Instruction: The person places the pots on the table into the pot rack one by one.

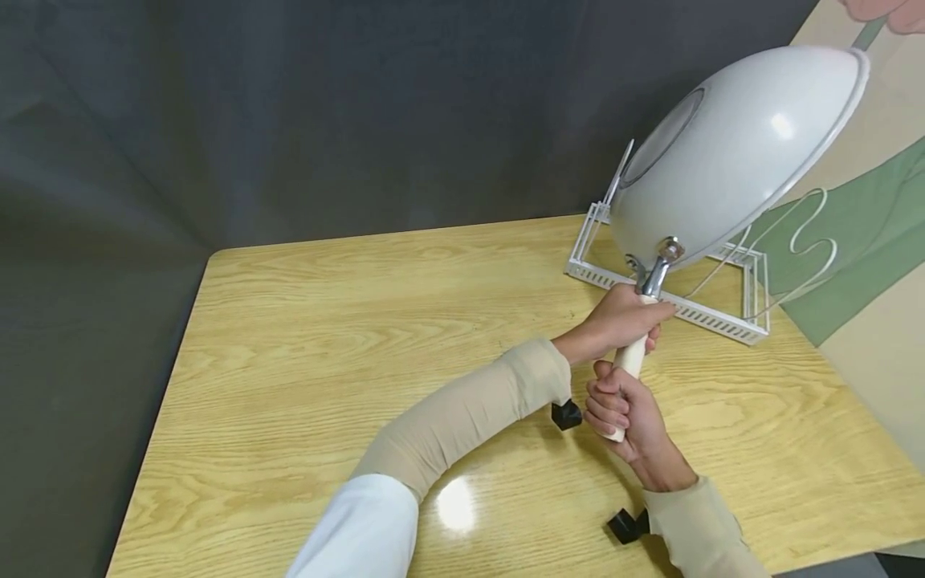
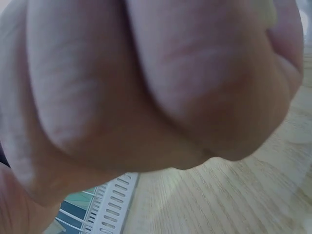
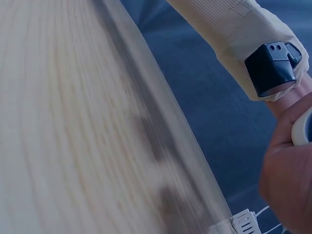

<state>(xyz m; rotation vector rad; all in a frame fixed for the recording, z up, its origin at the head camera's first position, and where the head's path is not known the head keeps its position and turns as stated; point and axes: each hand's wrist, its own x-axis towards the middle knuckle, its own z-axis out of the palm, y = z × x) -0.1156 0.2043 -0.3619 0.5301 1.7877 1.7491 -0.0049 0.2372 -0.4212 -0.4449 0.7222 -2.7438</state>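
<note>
A white round-bottomed pan [image 1: 730,152] is raised above the wooden table [image 1: 325,345], tilted with its underside towards me. Both hands hold its cream handle [image 1: 630,360]. My left hand [image 1: 621,321] grips the top of the handle, just under the metal bracket. My right hand [image 1: 629,417] grips the lower end. In the left wrist view the curled left hand [image 2: 146,87] fills the frame. At the right edge of the right wrist view my right hand [image 3: 287,170] shows, wrapped round a bit of the handle [image 3: 302,127].
A white wire rack [image 1: 715,319] stands on the table at the back right, under the pan; it also shows as the rack [image 2: 112,204] and the rack [image 3: 243,224]. A dark curtain hangs behind, and a tan and green wall stands at the right.
</note>
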